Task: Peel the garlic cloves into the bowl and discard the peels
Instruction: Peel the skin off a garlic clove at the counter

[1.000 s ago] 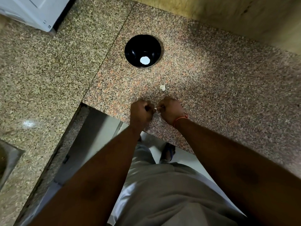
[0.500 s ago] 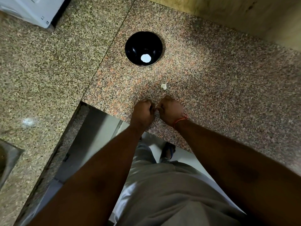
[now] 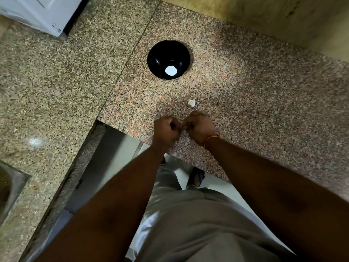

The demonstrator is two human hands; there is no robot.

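Your left hand (image 3: 166,129) and right hand (image 3: 198,126) pinch a clove (image 3: 182,127) between them, mostly hidden. Peel with your thumbnails, then drop it in the bowl (image 3: 168,59) at 12 o'clock.

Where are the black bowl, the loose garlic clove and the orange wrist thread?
black bowl (image 3: 158,53): head view, dark inner wall.
loose garlic clove (image 3: 191,103): head view, its middle.
orange wrist thread (image 3: 212,137): head view, strand across wrist.
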